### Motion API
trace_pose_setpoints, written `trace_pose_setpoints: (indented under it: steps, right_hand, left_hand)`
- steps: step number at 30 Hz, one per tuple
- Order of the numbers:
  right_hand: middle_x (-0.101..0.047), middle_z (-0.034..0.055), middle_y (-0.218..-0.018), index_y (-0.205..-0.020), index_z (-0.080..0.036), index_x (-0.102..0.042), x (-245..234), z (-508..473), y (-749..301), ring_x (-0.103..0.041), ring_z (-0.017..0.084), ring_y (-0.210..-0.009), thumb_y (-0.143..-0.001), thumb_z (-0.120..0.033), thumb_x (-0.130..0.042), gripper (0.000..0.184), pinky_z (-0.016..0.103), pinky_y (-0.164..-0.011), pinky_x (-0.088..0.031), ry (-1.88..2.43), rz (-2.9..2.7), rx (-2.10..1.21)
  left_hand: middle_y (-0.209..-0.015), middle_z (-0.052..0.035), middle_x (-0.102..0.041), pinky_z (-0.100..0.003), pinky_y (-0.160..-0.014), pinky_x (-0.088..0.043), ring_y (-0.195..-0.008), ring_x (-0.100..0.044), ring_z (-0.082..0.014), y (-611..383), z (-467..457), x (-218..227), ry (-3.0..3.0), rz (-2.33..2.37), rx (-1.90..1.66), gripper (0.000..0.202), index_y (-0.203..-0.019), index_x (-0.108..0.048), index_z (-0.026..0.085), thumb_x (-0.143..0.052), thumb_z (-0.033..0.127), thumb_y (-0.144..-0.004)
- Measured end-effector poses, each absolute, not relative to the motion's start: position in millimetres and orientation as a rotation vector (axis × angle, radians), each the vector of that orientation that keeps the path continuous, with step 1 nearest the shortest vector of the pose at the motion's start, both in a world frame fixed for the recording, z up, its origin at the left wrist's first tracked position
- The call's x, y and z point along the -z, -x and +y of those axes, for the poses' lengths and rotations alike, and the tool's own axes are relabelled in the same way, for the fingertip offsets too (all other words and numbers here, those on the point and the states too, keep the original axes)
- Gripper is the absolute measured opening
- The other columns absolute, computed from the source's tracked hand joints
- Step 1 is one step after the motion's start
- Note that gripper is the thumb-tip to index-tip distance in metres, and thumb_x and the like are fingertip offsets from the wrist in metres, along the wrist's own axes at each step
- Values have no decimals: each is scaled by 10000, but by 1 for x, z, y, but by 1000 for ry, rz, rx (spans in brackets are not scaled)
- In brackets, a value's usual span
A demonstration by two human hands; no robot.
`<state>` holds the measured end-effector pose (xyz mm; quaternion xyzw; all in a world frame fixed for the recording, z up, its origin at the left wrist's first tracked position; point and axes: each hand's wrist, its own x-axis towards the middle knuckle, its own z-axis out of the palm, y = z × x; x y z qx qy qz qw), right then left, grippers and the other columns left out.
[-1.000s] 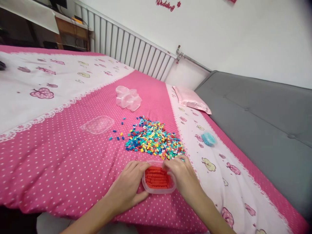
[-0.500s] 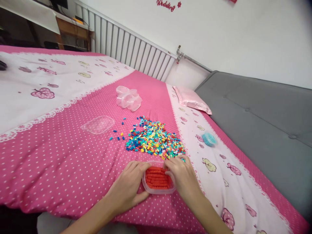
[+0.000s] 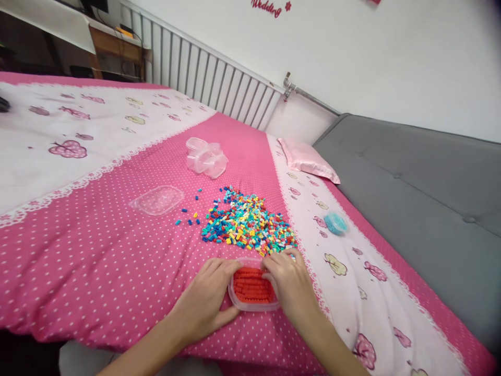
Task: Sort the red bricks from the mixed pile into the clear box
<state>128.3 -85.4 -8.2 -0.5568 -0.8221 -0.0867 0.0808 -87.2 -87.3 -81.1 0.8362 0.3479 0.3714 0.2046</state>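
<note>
A small clear plastic tub (image 3: 250, 305) full of red beads (image 3: 250, 286) sits on the pink dotted bedspread near the front edge. My left hand (image 3: 203, 303) cups its left side, thumb along the near rim and fingers at the far rim. My right hand (image 3: 287, 284) rests over its right side with the fingers curled onto the beads and the rim. Just beyond the tub lies a heap of mixed coloured beads (image 3: 246, 222).
A clear lid (image 3: 157, 200) lies to the left of the heap, with a few loose blue beads (image 3: 188, 215) between. Empty clear tubs (image 3: 206, 158) are stacked farther back. A tub of light blue beads (image 3: 335, 223) sits to the right. A grey sofa (image 3: 422, 198) borders the bed.
My right hand has shifted slightly left over the tub's right side. The left hand and the tub have stayed in place.
</note>
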Motion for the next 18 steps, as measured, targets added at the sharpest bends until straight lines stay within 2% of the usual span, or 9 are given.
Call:
trace_pose_setpoints:
  steps: [18]
  right_hand:
    - [-672, -15, -835, -829, -220, -708, 18, -89, -135, -585, 189, -847, -925, -72, -686, 178, 382, -944, -346, 1572, -2391, 177]
  left_hand:
    - [-1218, -60, -653, -421, -941, -520, -1077, -614, -274, 88, -87, 80, -2337, 963, -1064, 704, -1431, -387, 276, -704, 148, -815]
